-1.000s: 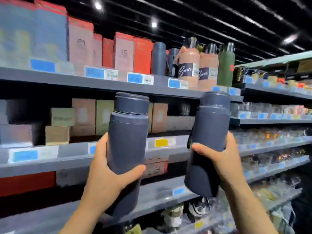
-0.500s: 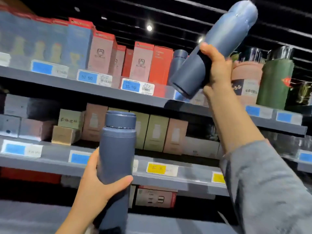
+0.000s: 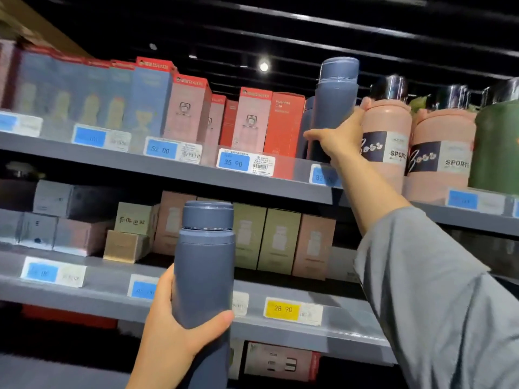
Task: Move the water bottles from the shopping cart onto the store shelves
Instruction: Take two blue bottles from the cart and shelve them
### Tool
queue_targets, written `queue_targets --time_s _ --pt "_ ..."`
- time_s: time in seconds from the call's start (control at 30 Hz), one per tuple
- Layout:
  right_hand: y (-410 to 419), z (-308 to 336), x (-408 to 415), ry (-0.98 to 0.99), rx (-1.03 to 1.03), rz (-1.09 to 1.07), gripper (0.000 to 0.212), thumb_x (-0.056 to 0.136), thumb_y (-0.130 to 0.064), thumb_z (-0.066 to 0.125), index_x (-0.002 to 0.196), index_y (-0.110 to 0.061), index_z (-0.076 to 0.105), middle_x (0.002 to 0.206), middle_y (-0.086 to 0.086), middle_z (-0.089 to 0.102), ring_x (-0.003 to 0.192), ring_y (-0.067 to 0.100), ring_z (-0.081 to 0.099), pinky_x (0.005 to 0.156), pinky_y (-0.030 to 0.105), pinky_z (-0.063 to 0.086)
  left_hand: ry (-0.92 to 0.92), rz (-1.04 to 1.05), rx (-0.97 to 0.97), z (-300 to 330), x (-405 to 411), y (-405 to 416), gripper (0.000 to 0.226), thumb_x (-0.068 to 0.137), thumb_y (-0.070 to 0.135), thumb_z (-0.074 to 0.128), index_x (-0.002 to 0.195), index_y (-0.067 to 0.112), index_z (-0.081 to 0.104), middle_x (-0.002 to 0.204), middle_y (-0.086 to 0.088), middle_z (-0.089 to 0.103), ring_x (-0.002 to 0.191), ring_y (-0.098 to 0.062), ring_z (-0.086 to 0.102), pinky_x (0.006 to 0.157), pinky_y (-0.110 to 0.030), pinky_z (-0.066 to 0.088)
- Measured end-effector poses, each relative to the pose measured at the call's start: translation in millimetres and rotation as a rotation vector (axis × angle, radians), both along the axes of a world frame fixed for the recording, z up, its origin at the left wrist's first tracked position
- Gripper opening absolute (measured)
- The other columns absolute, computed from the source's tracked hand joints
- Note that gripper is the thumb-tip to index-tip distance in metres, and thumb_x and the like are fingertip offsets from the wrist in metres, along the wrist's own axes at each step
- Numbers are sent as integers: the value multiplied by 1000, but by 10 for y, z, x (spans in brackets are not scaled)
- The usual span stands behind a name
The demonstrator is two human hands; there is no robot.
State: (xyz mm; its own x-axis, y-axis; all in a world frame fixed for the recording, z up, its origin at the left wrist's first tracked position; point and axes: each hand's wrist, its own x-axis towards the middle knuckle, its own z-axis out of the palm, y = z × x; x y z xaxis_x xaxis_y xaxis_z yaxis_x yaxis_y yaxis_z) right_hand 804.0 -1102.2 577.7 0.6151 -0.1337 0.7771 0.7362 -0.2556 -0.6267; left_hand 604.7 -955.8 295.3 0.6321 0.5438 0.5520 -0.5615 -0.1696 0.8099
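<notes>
The tall slate-blue cylindrical bottle, tilted before, now stands upright on the grey top shelf — right hand seemingly curled round it, squeezed against pink sports bottles; left hand grips a second matching blue bottle.

A shop aisle.
Grey shelves carry boxed goods, with price tags along their front edges.

On the top shelf, my slot is narrow: red boxes crowd its left, pink bottles press its right. Open air lies nearer me, before the packed middle shelf.
</notes>
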Motion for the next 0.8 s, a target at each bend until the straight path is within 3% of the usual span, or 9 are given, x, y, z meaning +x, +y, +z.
queue_targets --time_s 0.13,0.3,0.4,0.53,0.67,0.8 --pt "33 49 13 49 -227 -158 91 66 -34 86 134 -10 30 131 9 50 112 27 55 90 40 49 -6 -25 -16 -20 80 78 102 44 25 85 131 39 34 114 25 52 99 4 51 72 -17 40" --pt "-13 48 99 187 -165 -142 100 66 -38 86 139 -7 26 133 12 48 115 29 55 94 41 49 -15 -71 -64 30 145 126 96 43 25 81 125 44 35 109 26 53 87 18 53 69 -18 40" --pt "-27 50 109 217 -208 -132 107 65 -44 85 143 -8 21 136 11 45 118 27 51 96 40 45 -9 -81 -53 38 185 148 98 41 28 80 125 44 33 109 27 50 92 12 52 69 -18 39" --pt "8 38 102 221 -220 -155 113 63 -47 85 145 -9 17 139 13 42 121 29 49 103 46 43 9 -58 -23 -12 257 191 100 55 9 87 134 36 32 111 27 48 96 5 49 70 -16 37" --pt "33 21 50 241 -272 -321 105 71 -51 80 143 -8 18 139 14 47 121 34 52 94 45 43 22 -34 0 -31 263 229 103 57 2 87 139 30 32 107 30 45 92 6 47 69 -14 34" --pt "63 10 17 238 -284 -446 99 70 -56 78 139 -8 23 135 13 51 120 34 54 88 44 44 12 -31 4 -10 197 255 98 57 2 87 129 38 32 106 29 46 92 5 48 70 -15 36"
